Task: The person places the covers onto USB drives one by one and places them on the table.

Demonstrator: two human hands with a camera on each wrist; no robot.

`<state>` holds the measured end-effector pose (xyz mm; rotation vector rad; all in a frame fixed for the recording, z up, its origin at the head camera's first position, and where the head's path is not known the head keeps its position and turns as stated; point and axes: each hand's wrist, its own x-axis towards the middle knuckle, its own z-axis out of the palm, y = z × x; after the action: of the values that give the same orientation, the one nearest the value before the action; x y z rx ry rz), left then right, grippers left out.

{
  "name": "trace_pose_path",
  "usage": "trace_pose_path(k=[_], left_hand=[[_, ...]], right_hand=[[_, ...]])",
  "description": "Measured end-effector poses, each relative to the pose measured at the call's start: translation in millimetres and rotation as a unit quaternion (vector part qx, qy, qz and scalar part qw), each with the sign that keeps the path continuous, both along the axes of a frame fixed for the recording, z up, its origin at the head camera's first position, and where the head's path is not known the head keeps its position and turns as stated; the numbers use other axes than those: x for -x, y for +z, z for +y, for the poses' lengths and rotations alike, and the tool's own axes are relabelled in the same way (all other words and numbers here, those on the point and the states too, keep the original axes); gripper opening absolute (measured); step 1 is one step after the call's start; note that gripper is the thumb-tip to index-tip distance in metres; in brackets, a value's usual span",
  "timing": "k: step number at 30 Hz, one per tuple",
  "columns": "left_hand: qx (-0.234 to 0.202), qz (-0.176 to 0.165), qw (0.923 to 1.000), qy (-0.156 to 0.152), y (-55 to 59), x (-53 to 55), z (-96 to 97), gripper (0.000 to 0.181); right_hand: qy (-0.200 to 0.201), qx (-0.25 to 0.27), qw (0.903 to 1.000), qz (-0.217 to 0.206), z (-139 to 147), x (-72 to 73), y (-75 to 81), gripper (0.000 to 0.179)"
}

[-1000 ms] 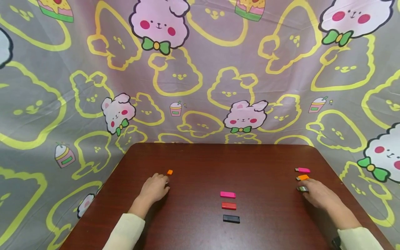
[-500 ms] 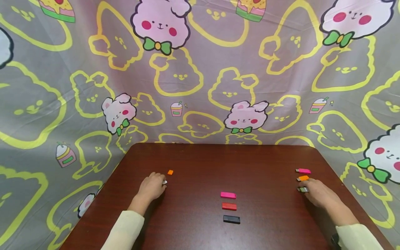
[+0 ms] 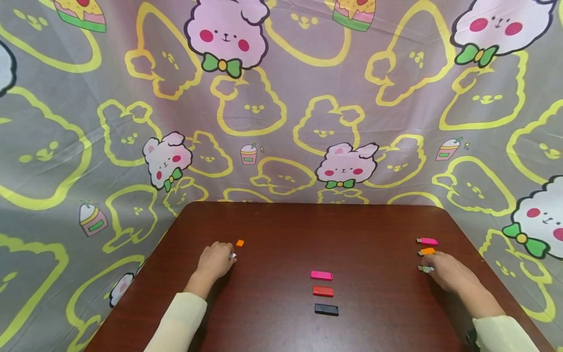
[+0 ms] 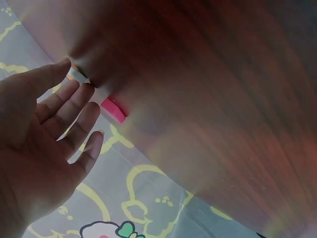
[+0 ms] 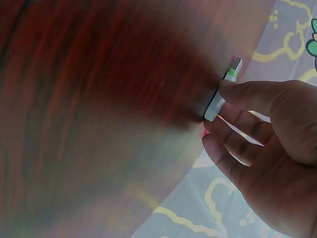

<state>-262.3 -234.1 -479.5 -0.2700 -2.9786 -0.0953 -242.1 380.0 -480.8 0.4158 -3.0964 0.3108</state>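
Note:
My left hand (image 3: 215,262) is low over the left of the table, fingers bent down. Its thumb and fingertips pinch a small white cap (image 4: 78,74), of which only a bit shows in the head view. An orange cap (image 3: 240,243) lies just beyond these fingers. A pink cap (image 4: 114,110) lies by the outer fingertips, hidden by the hand in the head view. On the right, my right hand (image 3: 447,272) holds a white USB stick (image 5: 216,105) with a green band between thumb and fingers, its metal plug pointing away from them.
Beyond the right hand lie an orange USB stick (image 3: 427,252) and a pink one (image 3: 429,241), plugs bared. In the middle of the dark wooden table (image 3: 272,322) are pink (image 3: 322,275), red (image 3: 323,291) and black (image 3: 326,309) sticks in a column. Patterned cloth (image 3: 281,98) surrounds the table.
My left fingers have drawn back slightly, and the white cap shows at their tips where it was mostly hidden. The right hand has barely shifted.

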Motion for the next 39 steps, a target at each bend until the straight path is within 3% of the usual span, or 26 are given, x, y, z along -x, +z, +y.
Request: trace_pose_path(k=[13,17,22,28,39], left_hand=[[0.002,0.005,1.0000,0.004,-1.6,3.7,3.6,0.017],[-0.007,-0.003,0.9999,0.010,-3.5,4.0,4.1,0.018],[-0.009,0.002,0.9999,0.012,-5.9,4.5,4.9,0.017],[-0.029,0.022,0.9993,0.006,-7.3,4.0,4.8,0.012],[-0.068,0.035,0.9968,-0.025,2.0,-2.5,19.8,0.010]], right_hand=[[-0.017,0.010,0.9981,-0.058,0.0,-3.6,5.3,0.015],[-0.015,0.010,0.9982,-0.058,0.2,-4.2,4.4,0.014],[-0.012,0.010,0.9990,-0.043,-0.7,-5.9,3.0,0.014],[0.008,0.019,0.9998,0.005,-3.5,-9.5,1.1,0.014],[0.035,0.034,0.9973,0.056,-20.4,-15.8,4.4,0.017]])
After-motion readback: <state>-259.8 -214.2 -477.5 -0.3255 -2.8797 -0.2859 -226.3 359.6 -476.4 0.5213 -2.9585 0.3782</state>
